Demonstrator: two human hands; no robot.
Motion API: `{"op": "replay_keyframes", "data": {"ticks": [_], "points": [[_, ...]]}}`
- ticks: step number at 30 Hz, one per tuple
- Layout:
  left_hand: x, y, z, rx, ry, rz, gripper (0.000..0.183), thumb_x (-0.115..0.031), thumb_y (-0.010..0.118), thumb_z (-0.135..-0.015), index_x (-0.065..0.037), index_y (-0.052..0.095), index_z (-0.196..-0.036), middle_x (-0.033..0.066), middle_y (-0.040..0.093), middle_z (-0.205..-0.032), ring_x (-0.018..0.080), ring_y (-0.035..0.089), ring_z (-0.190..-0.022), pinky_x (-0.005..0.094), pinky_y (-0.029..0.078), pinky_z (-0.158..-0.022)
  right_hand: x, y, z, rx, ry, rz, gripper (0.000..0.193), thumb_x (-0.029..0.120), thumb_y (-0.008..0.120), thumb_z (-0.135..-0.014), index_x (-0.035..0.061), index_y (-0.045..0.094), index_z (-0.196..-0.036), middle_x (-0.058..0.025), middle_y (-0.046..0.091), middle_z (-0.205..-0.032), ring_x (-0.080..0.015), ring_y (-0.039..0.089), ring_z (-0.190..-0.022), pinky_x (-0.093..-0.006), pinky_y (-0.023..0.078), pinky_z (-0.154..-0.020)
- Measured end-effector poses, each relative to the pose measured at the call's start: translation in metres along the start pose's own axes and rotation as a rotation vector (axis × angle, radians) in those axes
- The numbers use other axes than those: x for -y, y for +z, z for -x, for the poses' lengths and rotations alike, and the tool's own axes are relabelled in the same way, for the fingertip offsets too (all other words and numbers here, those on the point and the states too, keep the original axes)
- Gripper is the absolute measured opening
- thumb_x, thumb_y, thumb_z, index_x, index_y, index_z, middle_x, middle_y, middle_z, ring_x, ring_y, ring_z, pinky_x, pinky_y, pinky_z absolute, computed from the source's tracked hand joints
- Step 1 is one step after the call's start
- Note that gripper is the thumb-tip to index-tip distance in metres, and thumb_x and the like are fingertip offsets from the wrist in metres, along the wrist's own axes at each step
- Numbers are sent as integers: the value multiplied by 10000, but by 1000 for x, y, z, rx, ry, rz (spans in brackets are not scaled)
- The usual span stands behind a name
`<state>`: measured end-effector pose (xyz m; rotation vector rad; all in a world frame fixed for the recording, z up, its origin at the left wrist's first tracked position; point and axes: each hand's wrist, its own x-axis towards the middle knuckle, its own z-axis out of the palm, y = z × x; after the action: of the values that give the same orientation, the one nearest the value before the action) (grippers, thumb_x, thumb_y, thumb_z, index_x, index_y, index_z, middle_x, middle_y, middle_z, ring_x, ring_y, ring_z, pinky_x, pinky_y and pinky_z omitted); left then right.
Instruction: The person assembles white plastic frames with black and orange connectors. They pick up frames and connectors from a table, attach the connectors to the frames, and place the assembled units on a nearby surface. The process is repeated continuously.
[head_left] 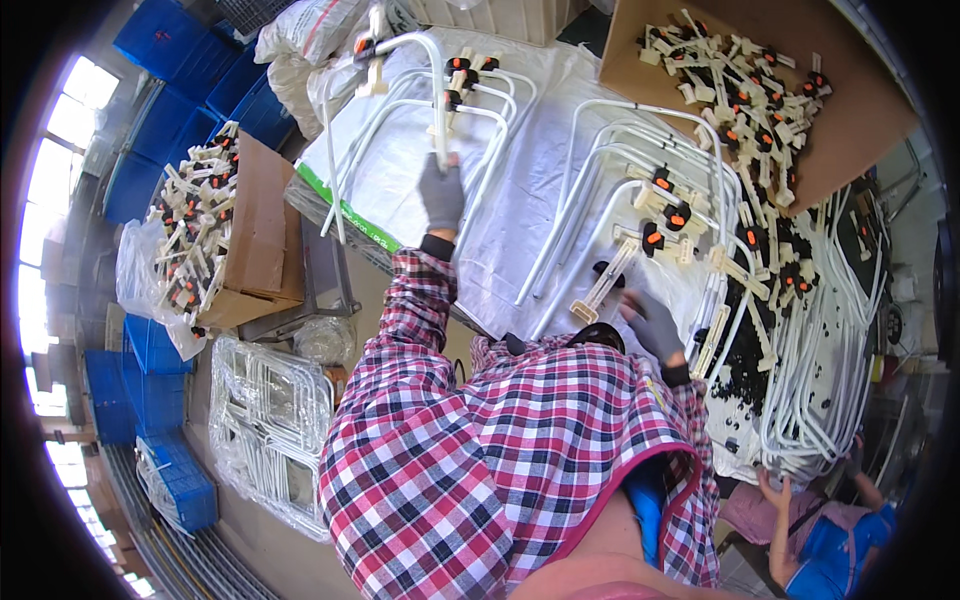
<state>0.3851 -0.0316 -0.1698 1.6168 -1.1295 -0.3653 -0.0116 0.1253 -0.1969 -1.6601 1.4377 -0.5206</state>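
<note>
My left hand (440, 195), in a grey fingerless glove, is closed around one leg of a white bent metal tube (430, 60). A cream plastic clamp with an orange-and-black knob (368, 48) sits on that tube's far end. My right hand (652, 325), gloved the same way, is low over the table's near edge with fingers apart and slightly blurred. Just left of its fingertips is a tilted cream clamp (605, 285) with a black knob; no firm grip on it shows. Several white U-shaped tubes (600, 150) with orange-and-black clamps (662, 180) lie around both hands.
Cardboard boxes of loose clamps stand at far right (860, 130) and left (265, 240). White sheeting (540, 130) covers the table. Bundled white tubes (810, 400) and black small parts (745, 360) lie right, near a co-worker (830, 540). Blue crates (170, 40) stack at left.
</note>
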Motion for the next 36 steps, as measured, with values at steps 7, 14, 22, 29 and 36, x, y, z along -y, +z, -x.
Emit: {"op": "replay_keyframes", "data": {"ticks": [7, 14, 22, 29, 36], "points": [[127, -5, -8, 189, -188, -551, 295, -312, 539, -956, -19, 524, -984, 275, 654, -854, 463, 637, -843, 543, 474, -730, -96, 22, 61, -145, 371, -166, 331, 241, 652, -936, -2, 650, -1161, -135, 713, -985, -197, 680, -887, -318, 530, -798], [113, 20, 6, 432, -140, -626, 313, -332, 485, -979, -57, 510, -1126, 275, 672, -929, 469, 639, -912, 553, 487, -779, -120, 20, 107, -193, 394, -115, 348, 258, 664, -927, 8, 653, -1168, -151, 715, -997, -208, 686, -885, -323, 536, -788], [100, 50, -70, 366, -6, -592, 373, -331, 474, -983, -28, 569, -1178, 304, 643, -1088, 464, 607, -1055, 531, 477, -889, -88, 18, 98, -182, 331, -88, 388, 298, 648, -937, 13, 641, -1199, -148, 719, -1028, -226, 698, -940, -326, 535, -832], [179, 24, -47, 376, 137, -738, 469, -243, 520, -933, 19, 516, -1322, 275, 533, -1318, 432, 499, -1228, 465, 401, -1053, -92, 6, 121, -429, 312, 22, 367, 348, 640, -919, 49, 675, -1129, -138, 716, -988, -268, 689, -891, -354, 526, -791], [83, 72, 49, 458, 520, -340, 506, -223, 627, -887, -18, 488, -1328, 221, 509, -1327, 416, 485, -1246, 438, 402, -1056, -127, -17, 140, -1099, 484, 117, 292, 197, 680, -881, 25, 636, -1113, -133, 669, -1004, -261, 662, -866, -367, 530, -744]]}}
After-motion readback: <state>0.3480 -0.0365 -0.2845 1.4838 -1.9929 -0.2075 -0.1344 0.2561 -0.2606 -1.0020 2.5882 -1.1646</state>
